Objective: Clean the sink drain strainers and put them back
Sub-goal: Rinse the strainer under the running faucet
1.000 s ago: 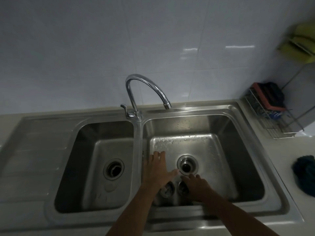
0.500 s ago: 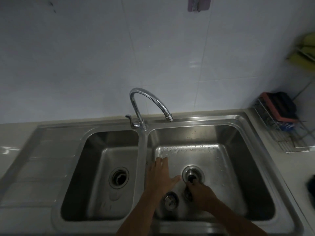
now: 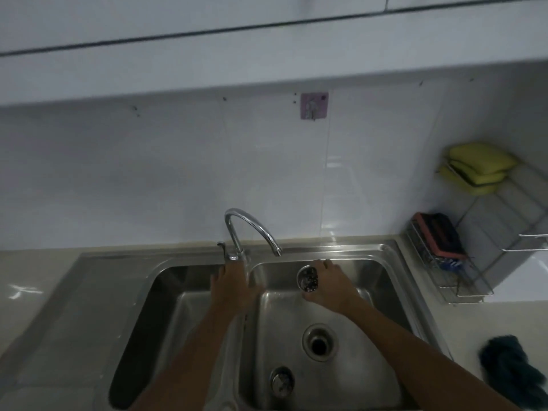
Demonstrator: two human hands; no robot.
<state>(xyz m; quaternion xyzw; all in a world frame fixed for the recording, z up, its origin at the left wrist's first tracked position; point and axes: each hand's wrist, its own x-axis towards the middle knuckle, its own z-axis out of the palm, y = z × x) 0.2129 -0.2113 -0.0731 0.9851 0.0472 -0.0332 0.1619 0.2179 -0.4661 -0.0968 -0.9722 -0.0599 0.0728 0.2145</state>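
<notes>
Strainer up under the tap, risk of a slip

My right hand (image 3: 329,287) pinches one strainer (image 3: 308,279); my left hand (image 3: 234,284), apparently empty, reaches for the faucet lever (image 3: 226,251). Wet, it could drop down the open drain (image 3: 318,342).

Yellow sponges (image 3: 477,166) sit atop a wire rack (image 3: 486,256) (a dark pad (image 3: 441,240) lower down), a dark cloth (image 3: 513,369) lies nearby, and a pink hook (image 3: 314,105) clings to the tiles.
</notes>
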